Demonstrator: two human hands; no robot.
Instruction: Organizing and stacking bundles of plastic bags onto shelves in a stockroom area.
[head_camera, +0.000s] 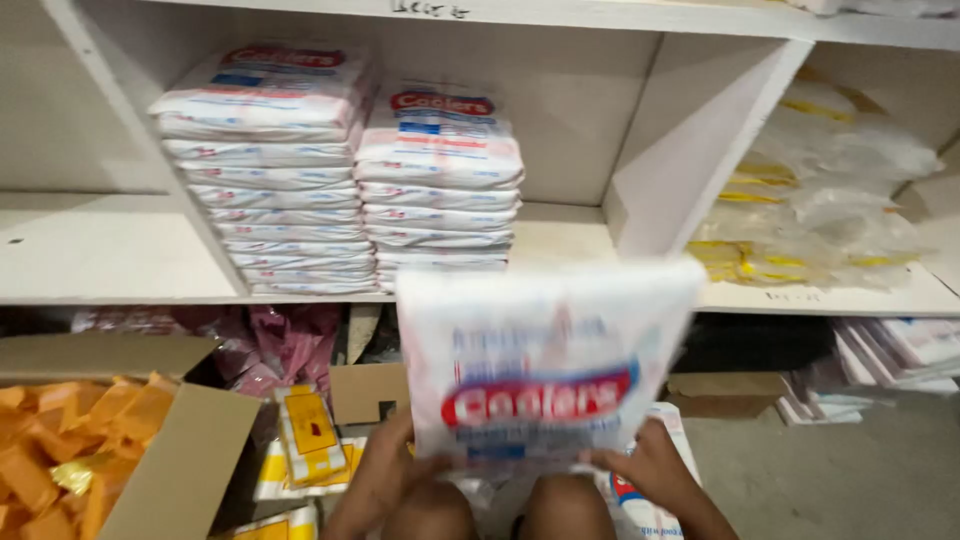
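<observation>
I hold a flat white plastic packet (545, 355) with a red oval and blue print, blurred by motion, upright in front of the shelf. My left hand (385, 470) grips its lower left corner and my right hand (650, 468) grips its lower right corner. Behind it, on the white shelf (560, 235), stand two stacks of like white packets: a taller left stack (270, 170) and a shorter right stack (438, 190). My knees show below the packet.
An open cardboard box (170, 450) of orange packets sits at lower left. Yellow packets (310, 435) lie beside it. Clear bags with yellow strips (800, 200) fill the right shelf bay. Pink bags (270, 345) lie under the shelf, and flat white packs (890, 355) at right.
</observation>
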